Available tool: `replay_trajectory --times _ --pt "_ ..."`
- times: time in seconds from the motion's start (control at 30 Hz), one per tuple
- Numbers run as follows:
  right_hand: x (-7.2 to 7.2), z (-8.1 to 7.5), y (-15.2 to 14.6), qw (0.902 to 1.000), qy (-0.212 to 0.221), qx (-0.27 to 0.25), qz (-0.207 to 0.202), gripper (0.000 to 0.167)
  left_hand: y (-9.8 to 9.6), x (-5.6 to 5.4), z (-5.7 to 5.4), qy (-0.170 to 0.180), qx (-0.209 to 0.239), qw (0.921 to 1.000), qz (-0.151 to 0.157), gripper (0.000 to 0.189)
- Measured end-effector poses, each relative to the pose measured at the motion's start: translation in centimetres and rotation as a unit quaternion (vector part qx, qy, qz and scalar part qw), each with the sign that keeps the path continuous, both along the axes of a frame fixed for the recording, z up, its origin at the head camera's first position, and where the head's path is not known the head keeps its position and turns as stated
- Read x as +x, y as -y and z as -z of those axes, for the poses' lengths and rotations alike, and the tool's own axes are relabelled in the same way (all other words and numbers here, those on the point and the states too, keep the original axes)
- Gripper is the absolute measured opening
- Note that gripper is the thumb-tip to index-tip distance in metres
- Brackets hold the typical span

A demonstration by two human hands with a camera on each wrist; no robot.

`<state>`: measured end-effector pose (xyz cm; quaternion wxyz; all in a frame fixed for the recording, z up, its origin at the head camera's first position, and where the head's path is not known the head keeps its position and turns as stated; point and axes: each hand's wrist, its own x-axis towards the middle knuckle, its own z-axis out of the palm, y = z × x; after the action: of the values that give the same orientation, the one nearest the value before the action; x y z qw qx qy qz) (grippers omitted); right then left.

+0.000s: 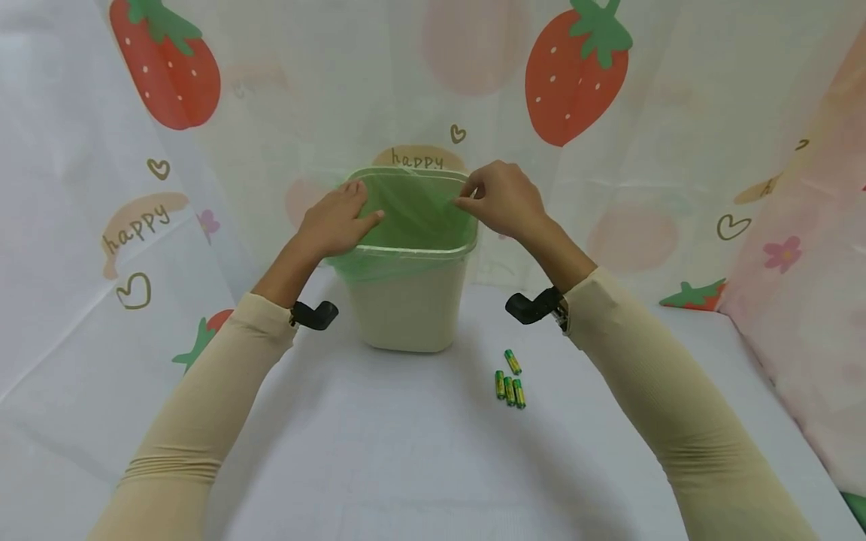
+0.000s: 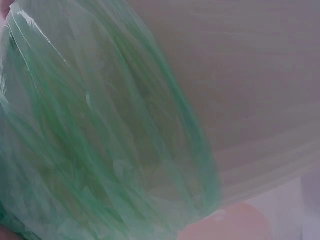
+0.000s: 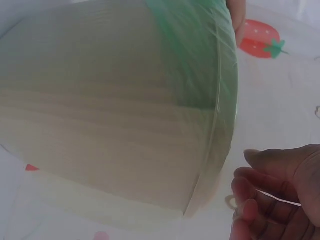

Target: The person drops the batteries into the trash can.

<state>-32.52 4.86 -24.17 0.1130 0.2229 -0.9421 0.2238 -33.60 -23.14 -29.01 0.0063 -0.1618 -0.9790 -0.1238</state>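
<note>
A cream trash bin [image 1: 409, 304] stands upright, lined with a thin green plastic bag [image 1: 413, 214] whose edge is folded over the rim at the front and left. At the left of the rim my left hand [image 1: 338, 219] rests on the bag, fingers extended and thumb pointing inward over the opening. In the left wrist view, the bag's folded edge [image 2: 125, 130] drapes wrinkled down the bin's outside. My right hand [image 1: 504, 197] is at the right rim. The right wrist view shows that hand [image 3: 285, 195] beside the rim, fingers loosely bent with nothing between them.
Several green and yellow batteries [image 1: 510, 383] lie on the white tablecloth [image 1: 406, 443] right of the bin's base. A curtain [image 1: 676, 135] printed with strawberries and hearts hangs close behind the bin. Each wrist carries a black camera mount [image 1: 534, 306].
</note>
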Motion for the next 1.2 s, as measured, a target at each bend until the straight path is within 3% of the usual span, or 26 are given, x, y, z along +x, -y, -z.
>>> replay_trajectory --times 0.5,0.87,1.2 --pt "2.6 2.7 -3.8 0.9987 -0.009 -0.051 0.005 0.023 0.1 0.0 0.3 0.006 0.0 1.0 0.003 0.077" --pt "4.6 6.1 -5.8 0.9975 -0.004 -0.07 -0.003 0.019 0.3 0.1 0.5 0.008 0.01 0.9999 -0.001 0.077" --pt "6.3 9.7 -6.4 0.9967 0.014 -0.079 0.015 0.017 0.7 -0.3 0.8 0.006 0.005 1.0 -0.003 0.077"
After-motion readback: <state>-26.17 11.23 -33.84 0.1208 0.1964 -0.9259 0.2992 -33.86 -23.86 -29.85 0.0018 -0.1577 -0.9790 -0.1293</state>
